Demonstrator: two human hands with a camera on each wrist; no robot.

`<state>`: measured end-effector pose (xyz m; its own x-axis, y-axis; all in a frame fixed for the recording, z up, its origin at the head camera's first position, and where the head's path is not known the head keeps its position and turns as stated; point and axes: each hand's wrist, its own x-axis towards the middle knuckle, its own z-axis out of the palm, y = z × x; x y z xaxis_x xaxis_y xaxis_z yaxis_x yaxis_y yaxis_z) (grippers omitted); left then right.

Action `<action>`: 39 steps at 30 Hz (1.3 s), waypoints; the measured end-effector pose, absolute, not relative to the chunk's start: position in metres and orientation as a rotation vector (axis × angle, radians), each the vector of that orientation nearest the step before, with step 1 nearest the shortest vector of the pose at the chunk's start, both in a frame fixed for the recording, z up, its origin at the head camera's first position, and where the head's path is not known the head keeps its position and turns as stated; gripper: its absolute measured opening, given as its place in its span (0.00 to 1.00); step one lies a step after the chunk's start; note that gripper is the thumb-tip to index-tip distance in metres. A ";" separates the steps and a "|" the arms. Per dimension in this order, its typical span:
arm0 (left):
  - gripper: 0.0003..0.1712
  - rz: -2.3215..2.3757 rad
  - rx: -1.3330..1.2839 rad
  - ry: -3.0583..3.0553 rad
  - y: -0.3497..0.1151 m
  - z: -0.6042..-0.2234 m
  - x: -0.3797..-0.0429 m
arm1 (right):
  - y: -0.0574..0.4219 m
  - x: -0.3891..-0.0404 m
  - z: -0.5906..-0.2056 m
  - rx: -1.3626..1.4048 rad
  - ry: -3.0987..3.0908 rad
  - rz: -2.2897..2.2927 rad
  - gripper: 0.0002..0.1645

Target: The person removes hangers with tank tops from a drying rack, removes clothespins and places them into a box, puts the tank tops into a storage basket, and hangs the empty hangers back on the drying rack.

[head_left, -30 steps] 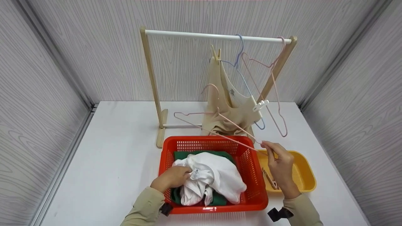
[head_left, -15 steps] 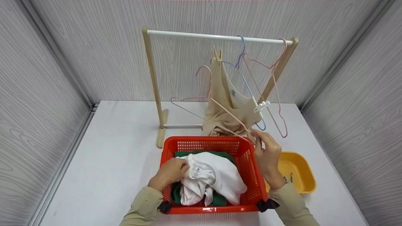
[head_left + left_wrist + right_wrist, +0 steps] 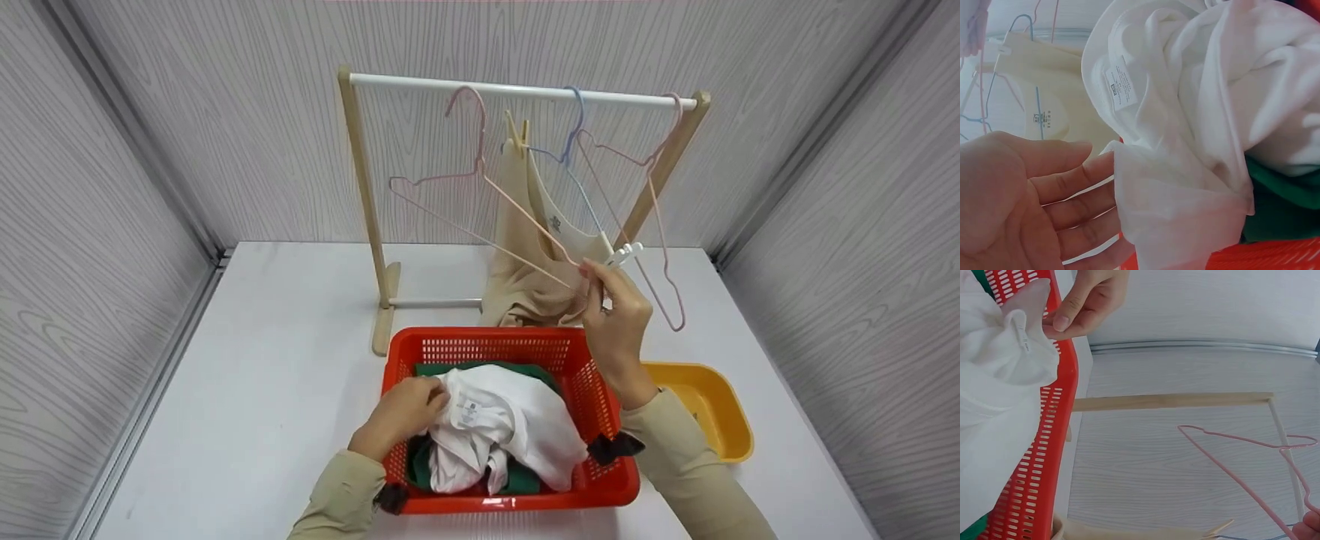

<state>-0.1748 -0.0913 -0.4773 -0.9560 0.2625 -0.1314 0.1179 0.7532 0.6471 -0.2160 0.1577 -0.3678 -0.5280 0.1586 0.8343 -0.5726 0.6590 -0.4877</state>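
My right hand [image 3: 616,319] pinches a pink hanger [image 3: 525,211] by one lower corner, and the hanger tilts up to the left. Its hook reaches the height of the white rod [image 3: 517,88]; whether the two touch I cannot tell. A crumpled white garment [image 3: 525,412] with a printed neck label lies in the red basket [image 3: 630,487]. At its left edge is my left hand [image 3: 1033,202], fingers fairly straight; the fingertips meet the cloth and are partly hidden behind it, with the thumb apart from it. Green cloth [image 3: 1286,197] shows under the white garment.
The rod sits on a wooden rack [image 3: 360,187]. From it hang a blue hanger [image 3: 577,120] with a beige garment [image 3: 517,225] clipped by clothespins, and another pink hanger [image 3: 664,225]. A yellow tray [image 3: 739,420] stands right of the basket.
My right hand has moved up and left, raising the pink hanger from above the basket to rod height. My left hand has shifted slightly up at the white garment's edge.
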 end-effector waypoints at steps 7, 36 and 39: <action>0.10 0.998 0.250 2.714 -0.092 -0.477 -0.173 | 0.146 -0.228 -0.355 0.321 -1.919 0.970 0.08; 0.09 1.040 0.314 2.769 -0.098 -0.477 -0.170 | 0.093 -0.244 -0.362 0.210 -2.100 1.011 0.13; 0.09 1.044 0.339 2.783 -0.097 -0.478 -0.169 | 0.090 -0.244 -0.367 0.225 -2.087 1.020 0.12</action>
